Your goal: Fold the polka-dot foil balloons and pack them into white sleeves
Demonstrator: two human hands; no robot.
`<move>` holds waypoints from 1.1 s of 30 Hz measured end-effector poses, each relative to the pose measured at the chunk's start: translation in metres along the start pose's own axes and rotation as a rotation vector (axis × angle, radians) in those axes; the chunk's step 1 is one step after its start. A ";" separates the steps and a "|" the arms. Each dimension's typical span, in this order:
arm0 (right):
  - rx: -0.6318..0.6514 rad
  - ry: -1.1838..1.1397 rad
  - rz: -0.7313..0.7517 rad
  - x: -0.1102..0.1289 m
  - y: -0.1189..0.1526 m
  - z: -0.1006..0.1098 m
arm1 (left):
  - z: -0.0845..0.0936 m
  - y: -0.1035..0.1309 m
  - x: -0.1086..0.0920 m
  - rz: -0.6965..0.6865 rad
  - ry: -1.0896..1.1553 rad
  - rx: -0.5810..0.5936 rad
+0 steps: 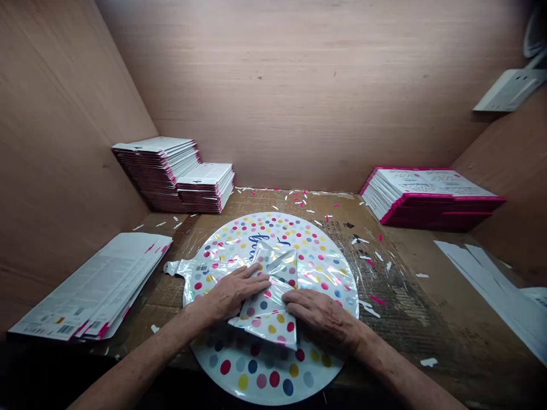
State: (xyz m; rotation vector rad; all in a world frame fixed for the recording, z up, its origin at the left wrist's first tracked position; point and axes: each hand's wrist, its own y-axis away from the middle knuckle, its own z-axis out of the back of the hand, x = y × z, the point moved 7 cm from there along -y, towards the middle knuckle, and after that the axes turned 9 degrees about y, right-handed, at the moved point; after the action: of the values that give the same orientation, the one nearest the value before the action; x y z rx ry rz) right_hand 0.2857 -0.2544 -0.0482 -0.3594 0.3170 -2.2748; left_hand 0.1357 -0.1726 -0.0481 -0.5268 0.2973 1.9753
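A round, flat foil balloon (320, 262) with coloured dots and blue lettering lies in front of me, its tail pointing left. On top of it rests a folded foil balloon (273, 324) with the same dots, its layers creased into a narrow packet. My left hand (233, 293) lies on the packet's left side, fingers stretched out and flat. At the packet's right edge is my right hand (322, 316), fingers bent and close together on the foil; its thumb is hidden.
Stacks of white and pink card sleeves stand at the back left (158, 171) and back right (431, 193). More flat printed sleeves (98, 285) lie at the left, white strips (491, 296) at the right. Small paper scraps litter the cardboard (401, 285). Wooden panels (299, 102) enclose the bench.
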 end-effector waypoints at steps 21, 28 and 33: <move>0.342 0.398 -1.006 -0.096 -0.068 -0.024 | -0.026 -0.012 0.019 0.560 -0.316 -0.658; 0.356 0.305 -0.561 -0.102 -0.127 -0.018 | -0.034 -0.015 0.034 0.544 -0.213 -0.519; 0.318 0.118 -0.456 -0.080 -0.109 -0.015 | -0.003 0.011 0.043 0.667 0.305 -0.771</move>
State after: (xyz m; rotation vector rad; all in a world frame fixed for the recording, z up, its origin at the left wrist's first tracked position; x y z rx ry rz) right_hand 0.2576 -0.1213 -0.0378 -0.1388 -0.0827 -2.7459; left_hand 0.1105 -0.1453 -0.0721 -1.3659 -0.1532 2.6419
